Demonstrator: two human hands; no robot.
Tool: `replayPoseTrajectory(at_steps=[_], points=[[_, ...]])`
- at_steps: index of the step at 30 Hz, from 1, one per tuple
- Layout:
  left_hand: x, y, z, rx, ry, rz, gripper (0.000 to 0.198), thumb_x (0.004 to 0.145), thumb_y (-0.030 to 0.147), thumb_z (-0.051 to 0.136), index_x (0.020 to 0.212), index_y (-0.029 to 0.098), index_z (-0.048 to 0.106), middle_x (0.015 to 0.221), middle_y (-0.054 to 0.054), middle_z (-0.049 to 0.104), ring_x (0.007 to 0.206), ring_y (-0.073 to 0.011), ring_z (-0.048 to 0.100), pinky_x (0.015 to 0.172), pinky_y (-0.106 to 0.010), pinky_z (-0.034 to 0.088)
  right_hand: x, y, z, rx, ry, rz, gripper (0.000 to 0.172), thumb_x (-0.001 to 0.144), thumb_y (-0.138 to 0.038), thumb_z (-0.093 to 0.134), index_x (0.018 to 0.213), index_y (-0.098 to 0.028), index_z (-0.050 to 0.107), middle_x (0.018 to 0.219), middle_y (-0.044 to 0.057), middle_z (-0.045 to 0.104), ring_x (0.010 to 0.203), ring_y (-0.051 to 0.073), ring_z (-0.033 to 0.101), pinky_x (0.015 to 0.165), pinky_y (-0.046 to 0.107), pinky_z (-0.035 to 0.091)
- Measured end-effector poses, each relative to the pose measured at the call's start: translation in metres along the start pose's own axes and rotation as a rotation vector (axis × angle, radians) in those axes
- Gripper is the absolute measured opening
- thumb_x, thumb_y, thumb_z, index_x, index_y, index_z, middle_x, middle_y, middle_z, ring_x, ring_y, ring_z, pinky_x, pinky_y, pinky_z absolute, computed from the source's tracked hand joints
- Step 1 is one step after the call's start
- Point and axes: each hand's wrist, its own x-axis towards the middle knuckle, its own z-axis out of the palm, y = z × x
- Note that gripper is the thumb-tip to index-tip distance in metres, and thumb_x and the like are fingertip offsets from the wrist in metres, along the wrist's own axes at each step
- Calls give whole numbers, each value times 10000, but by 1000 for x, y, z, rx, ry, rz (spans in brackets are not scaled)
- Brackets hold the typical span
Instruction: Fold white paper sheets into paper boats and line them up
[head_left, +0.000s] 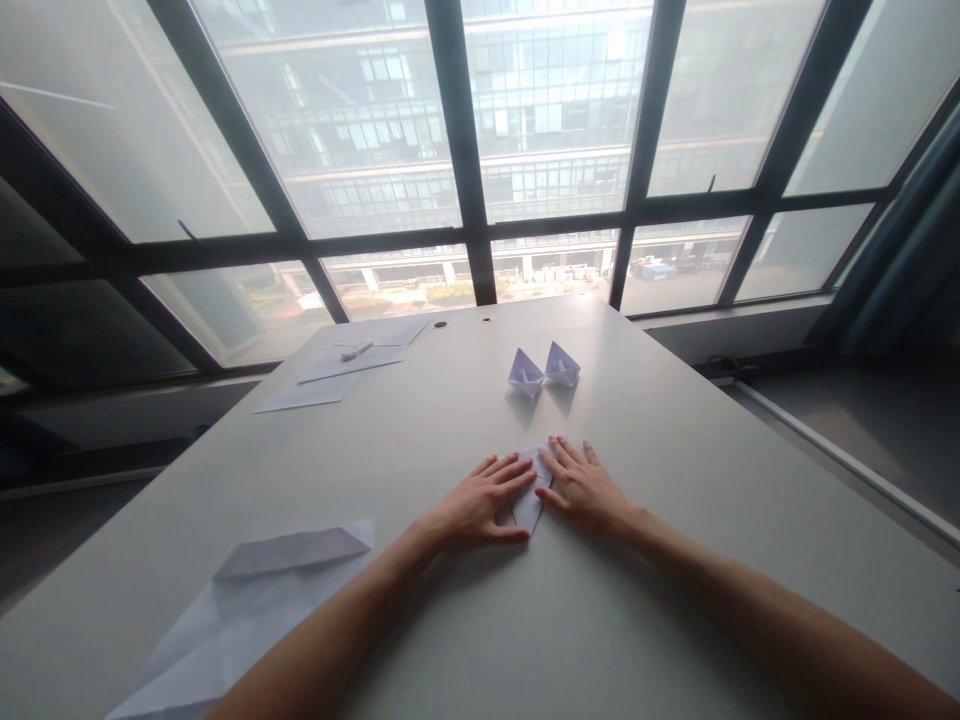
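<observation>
A small folded piece of white paper [529, 510] lies flat on the white table, its lower end narrowing to a point. My left hand [484, 503] rests on its left side, fingers stretched out and the thumb near the lower tip. From the right, my right hand [581, 485] lies on the paper's upper right part with its fingers spread. Both palms face down, and parts of the paper are hidden beneath the fingers. Just beyond my hands stand two folded paper boats, the left boat [526, 374] and the right boat [562, 366], side by side.
A large creased sheet of paper [277, 590] lies at the front left, partly under my left forearm. Flat white sheets [322, 390] lie at the back left with a small white object [357, 351] on top. Windows [555, 110] rise behind the table [675, 480].
</observation>
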Motion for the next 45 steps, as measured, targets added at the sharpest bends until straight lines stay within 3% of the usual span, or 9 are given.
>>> replayPoseTrajectory(at_steps=[5,12,30,34,39,45], points=[[1,0,-1,0,2,2,893,832,702,581,1561,328,228,1622,-20,213,1492,-316,184,1223,-465,131,0,0,1,2,37,32,820,963,-664,220,1556,-97,231,1625,162,132,1512,269,64,1199,517,40],[1,-1,0,-16,17,0,906,808,693,620,1553,326,259,1613,-28,245,1488,-316,202,1220,-462,144,1,0,2,12,24,34,829,957,-673,211,1551,-95,249,1614,157,195,1505,272,120,1200,515,43],[0,-3,0,-42,19,4,901,804,692,626,1549,332,270,1611,-27,254,1491,-317,190,1221,-488,125,3,1,5,22,16,118,911,925,-688,273,1555,-36,186,1623,173,113,1512,269,57,1200,491,-7],[1,-4,2,-14,16,2,873,856,716,532,1566,337,196,1626,-24,198,1503,-311,136,1220,-524,38,3,1,5,18,13,119,906,923,-676,293,1553,-34,188,1621,184,120,1512,274,57,1199,488,-11],[4,-9,12,57,68,-98,729,990,625,307,1586,261,96,1639,-67,107,1511,-270,95,1222,-486,78,3,0,4,18,11,117,897,922,-659,320,1553,-36,186,1622,187,119,1512,273,56,1197,489,-16],[4,-10,16,124,12,-95,752,989,636,286,1585,215,107,1631,-107,119,1508,-273,115,1216,-490,62,3,1,5,7,11,118,899,922,-667,310,1557,-45,178,1623,177,118,1513,266,54,1199,491,-9]])
